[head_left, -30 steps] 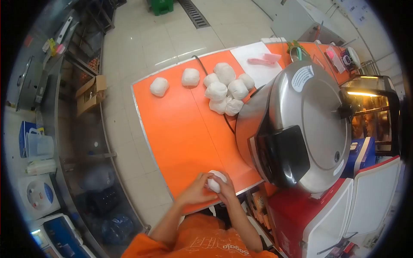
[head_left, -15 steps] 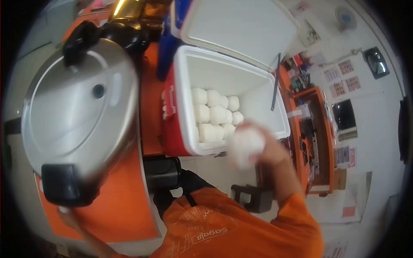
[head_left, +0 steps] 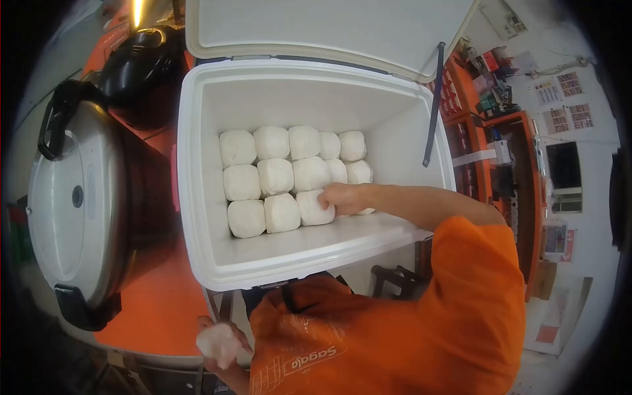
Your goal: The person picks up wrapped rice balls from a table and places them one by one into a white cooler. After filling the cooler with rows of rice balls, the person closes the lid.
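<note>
Orange counter (head_left: 155, 309) sat beside the open cooler (head_left: 197, 164). Right hand (head_left: 343, 197) pressed a dough ball (head_left: 313, 208) into the packed rows, fingers curled on it. Left hand (head_left: 220, 342) gripped another, blurry, probably dough; it needed a free gap next.

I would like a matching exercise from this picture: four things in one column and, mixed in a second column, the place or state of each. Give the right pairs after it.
Things:
1. right hand
2. left hand
3. cooler lid
4. big cooker

Places or states:
A. closed, on the orange counter, left of the cooler
B. raised open behind the box
C. inside the cooler, on the front row of white bundles
D. low by the counter edge, holding one white bundle

Pairs: 1-C, 2-D, 3-B, 4-A
</note>
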